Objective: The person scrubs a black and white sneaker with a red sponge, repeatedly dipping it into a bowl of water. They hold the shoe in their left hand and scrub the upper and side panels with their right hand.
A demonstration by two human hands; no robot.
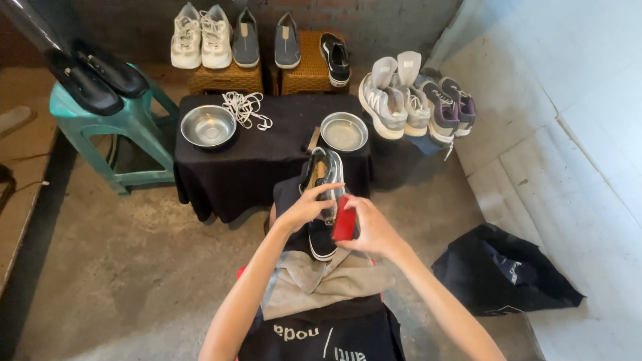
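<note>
Resting on the lap over a grey cloth (pixel 314 281), a black sneaker (pixel 321 200) lies between both hands. Left hand (pixel 304 208) grips its side, fingers curled over the upper. Right hand (pixel 371 227) clasps a red brush (pixel 344 219) against the sneaker's right flank. Beyond stands a black-draped table (pixel 267 157) bearing two steel bowls (pixel 208 126), white laces (pixel 245 108).

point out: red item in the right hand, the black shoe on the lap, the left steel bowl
red item (pixel 344 220), head view, middle of its red face below the right hand's fingers
black shoe (pixel 321 242), head view, dark side near the white sole edge
left steel bowl (pixel 208 126), head view, inner bottom of the bowl
</note>
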